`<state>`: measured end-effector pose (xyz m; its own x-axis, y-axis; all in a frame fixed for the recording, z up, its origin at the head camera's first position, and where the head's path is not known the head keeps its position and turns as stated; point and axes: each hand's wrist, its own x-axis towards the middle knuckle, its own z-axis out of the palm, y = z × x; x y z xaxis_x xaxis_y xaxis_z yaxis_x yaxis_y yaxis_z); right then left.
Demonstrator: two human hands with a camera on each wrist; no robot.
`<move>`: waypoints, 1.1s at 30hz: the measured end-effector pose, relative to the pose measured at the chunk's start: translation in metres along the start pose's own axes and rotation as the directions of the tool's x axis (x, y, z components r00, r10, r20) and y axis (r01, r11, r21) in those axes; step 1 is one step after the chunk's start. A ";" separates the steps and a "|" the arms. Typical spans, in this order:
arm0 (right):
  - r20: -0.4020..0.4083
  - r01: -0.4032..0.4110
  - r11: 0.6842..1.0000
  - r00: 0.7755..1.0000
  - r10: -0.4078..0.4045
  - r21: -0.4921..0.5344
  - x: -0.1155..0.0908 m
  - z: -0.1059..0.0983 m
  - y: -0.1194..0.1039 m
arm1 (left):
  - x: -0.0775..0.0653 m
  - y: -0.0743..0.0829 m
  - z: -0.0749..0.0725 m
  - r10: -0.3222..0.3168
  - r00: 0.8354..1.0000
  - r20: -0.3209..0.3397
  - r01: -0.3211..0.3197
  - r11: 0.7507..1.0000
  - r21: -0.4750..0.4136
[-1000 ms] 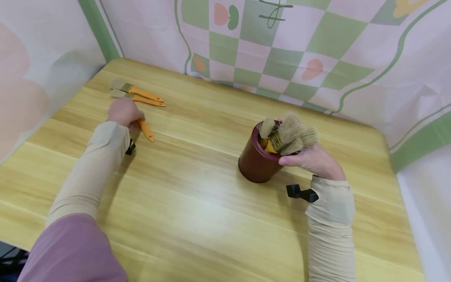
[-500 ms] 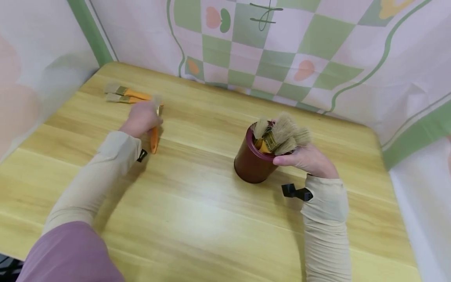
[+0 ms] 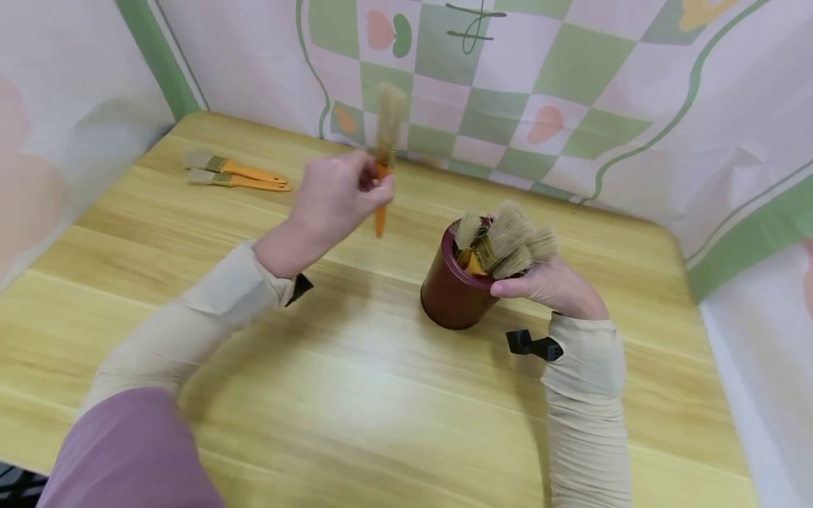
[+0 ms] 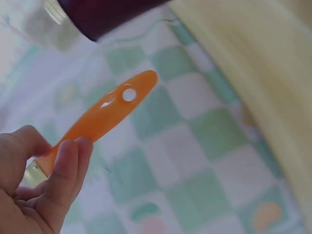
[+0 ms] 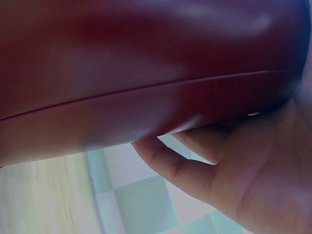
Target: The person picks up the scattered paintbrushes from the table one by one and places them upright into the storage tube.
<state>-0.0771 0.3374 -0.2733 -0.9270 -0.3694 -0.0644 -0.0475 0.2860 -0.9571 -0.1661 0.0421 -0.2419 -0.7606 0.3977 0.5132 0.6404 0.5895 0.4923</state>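
The left hand (image 3: 336, 194) pinches an orange-handled, pale-bristled paintbrush (image 3: 384, 164), bristles above its grip, handle end below; the right hand (image 3: 559, 286) grips a dark-red cylindrical can (image 3: 452, 293) near its rim.

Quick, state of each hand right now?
Left hand: closed, holding a brush, bristles up.
Right hand: closed around the rim side of the dark red can.
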 end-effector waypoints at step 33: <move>-0.026 0.000 0.999 1.000 0.001 0.044 0.010 0.020 0.003 | -0.006 0.052 0.020 0.391 0.893 -0.224 -0.436 0.875 -0.210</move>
<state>-0.0792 0.3169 -0.2828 -0.9365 -0.3458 -0.0581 -0.0309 0.2464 -0.9687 -0.1304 0.0844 -0.2340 -0.4050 0.4283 0.8078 0.9143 0.1947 0.3552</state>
